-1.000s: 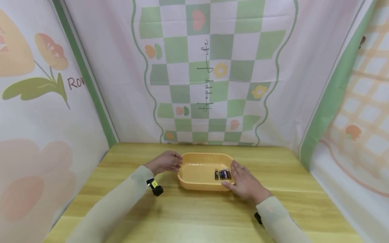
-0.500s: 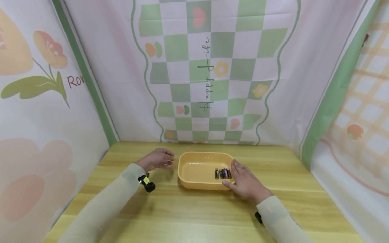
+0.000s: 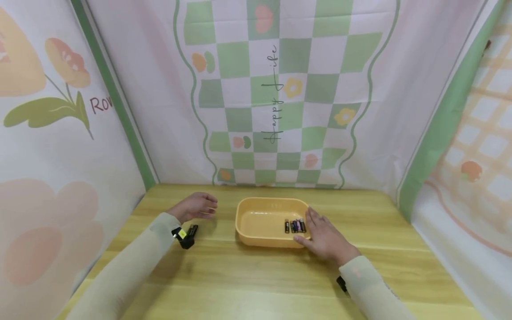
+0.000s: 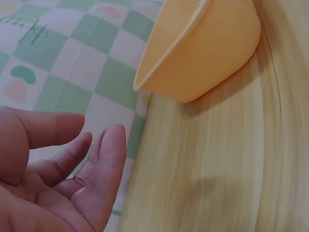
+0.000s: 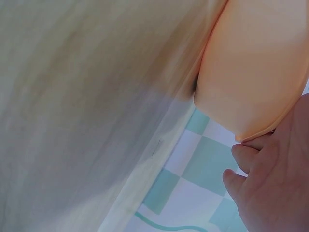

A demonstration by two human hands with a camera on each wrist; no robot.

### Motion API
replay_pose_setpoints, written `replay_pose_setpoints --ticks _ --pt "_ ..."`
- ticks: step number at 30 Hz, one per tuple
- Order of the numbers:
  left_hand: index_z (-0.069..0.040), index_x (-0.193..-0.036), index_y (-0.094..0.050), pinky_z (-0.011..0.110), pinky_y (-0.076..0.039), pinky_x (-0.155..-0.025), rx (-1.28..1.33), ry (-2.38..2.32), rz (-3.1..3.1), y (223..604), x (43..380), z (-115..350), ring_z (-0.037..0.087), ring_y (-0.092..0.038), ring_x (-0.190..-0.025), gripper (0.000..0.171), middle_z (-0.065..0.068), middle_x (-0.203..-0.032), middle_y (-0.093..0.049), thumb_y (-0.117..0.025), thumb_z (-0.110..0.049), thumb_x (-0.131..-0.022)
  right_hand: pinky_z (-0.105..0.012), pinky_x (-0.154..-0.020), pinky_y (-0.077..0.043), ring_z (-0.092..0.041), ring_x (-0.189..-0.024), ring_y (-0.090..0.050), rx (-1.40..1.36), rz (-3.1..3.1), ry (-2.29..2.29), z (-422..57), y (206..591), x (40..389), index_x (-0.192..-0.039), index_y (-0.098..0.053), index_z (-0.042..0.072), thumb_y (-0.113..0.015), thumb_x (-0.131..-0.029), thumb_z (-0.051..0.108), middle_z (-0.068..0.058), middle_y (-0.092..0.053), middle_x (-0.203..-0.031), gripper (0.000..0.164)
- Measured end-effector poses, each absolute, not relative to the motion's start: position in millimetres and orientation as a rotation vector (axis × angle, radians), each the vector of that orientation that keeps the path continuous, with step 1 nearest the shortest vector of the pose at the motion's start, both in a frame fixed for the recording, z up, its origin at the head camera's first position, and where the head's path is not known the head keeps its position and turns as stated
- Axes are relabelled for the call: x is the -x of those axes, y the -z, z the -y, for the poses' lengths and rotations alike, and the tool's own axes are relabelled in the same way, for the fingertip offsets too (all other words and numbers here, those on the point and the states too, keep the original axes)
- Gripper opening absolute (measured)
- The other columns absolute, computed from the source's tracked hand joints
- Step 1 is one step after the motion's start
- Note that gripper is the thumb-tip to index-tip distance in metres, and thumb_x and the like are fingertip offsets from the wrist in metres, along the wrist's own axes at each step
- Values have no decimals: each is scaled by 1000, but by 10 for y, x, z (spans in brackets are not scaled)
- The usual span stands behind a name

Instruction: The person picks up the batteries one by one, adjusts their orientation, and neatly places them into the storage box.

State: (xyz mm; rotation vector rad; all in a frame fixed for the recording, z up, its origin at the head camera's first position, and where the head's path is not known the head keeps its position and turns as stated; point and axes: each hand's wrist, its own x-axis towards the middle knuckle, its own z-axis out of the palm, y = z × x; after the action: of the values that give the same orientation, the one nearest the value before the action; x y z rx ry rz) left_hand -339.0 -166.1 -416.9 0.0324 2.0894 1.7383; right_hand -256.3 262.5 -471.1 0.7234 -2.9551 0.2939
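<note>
My right hand [image 3: 329, 238] holds the right end of a yellow-orange plastic basin [image 3: 256, 242], its thumb over the front corner and fingers along the end. In the right wrist view its fingers [image 5: 244, 157] meet the rim from outside; the thumb is hidden. Inside the basin, at its right side, lie several small dark batteries [image 3: 298, 226]. My left hand [image 3: 196, 207] hovers left of the basin, apart from it, fingers loosely bent with nothing between them; the left wrist view shows this hand [image 4: 63, 174] too. Dark battery-like cylinders [image 3: 194, 230] lie on the table, partly hidden by the left wrist camera.
The basin stands on a wood-grain table [image 3: 256, 284] towards its far edge. A green-checked cloth [image 3: 276, 111] hangs right behind that edge, with printed cloths at both sides. Wrist cameras [image 3: 185, 240] are strapped at both sleeves.
My left hand has left the basin's left end and moved left, uncovering dark cylinders on the table near its wrist. My right hand stays at the basin's right end.
</note>
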Motion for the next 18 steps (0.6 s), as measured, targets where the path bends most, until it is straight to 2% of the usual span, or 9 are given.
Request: replay_pose_setpoints --ticks 4,11,18 --pt "8 -125 -49 51 -45 -101 -20 -1756 -2086 4170 3366 1739 40 -56 -111 31 21 -114 -57 -54 -1 -97 -53 -117 -13 -38 -144 -11 -719 2955 -282 -2630 4728 2579 -149 -16 -10 -29 -95 70 -24 -7 -158 97" --pt "8 -126 -49 46 -51 -96 21 -1754 -2109 4216 3319 1879 32 -60 -101 33 17 -109 -58 -57 -2 -96 -53 -117 -12 -38 -144 -11 -715 2959 -288 -2628 4729 2572 -149 -16 -11 -29 -95 70 -24 -6 -158 97" --pt "11 -132 -43 44 -53 -93 52 -1738 -2143 4347 3265 2051 37 -57 -108 41 27 -123 -52 -57 -4 -96 -53 -117 -12 -38 -144 -11 -711 2952 -291 -2612 4705 2557 -149 -17 -11 -29 -95 69 -24 -7 -158 97"
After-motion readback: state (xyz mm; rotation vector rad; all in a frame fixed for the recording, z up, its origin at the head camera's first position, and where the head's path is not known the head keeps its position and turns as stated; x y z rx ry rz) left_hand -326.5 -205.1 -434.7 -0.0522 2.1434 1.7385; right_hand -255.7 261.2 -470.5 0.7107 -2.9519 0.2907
